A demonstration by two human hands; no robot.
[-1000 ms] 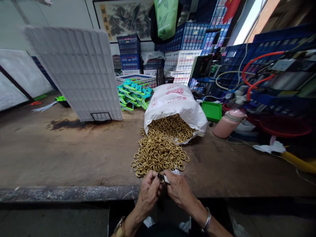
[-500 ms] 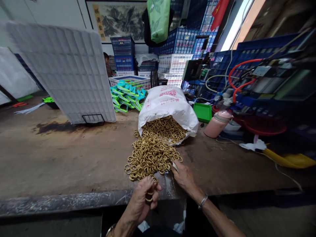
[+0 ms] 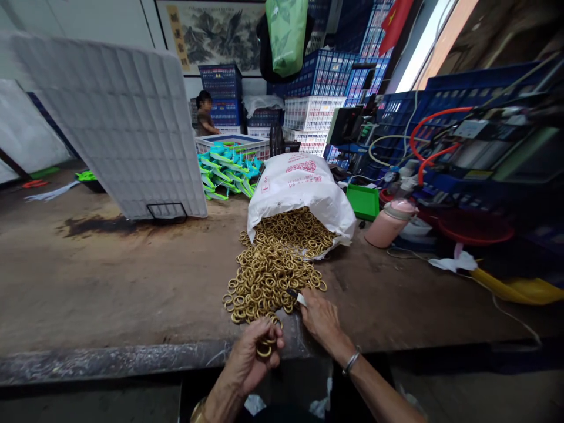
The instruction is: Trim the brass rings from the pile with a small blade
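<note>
Hands no longer meeting: left hand curling fingers loosely round rings; right hand pinching tool, pointing it ten o'clock at pile.

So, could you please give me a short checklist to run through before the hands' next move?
1. Left hand holding gold rings: ok, some sit within its curled fingers.
2. Right hand gripping the black-and-white tool: ok, black end toward the ring pile.
3. Black end clear of the pile's rings: cannot tell, too small to judge contact.
4. White sack open toward the hands: ok.
5. All rings inside the sack: not ok, many lie on the table.
6. Pink bottle apart from both hands: ok.
</note>
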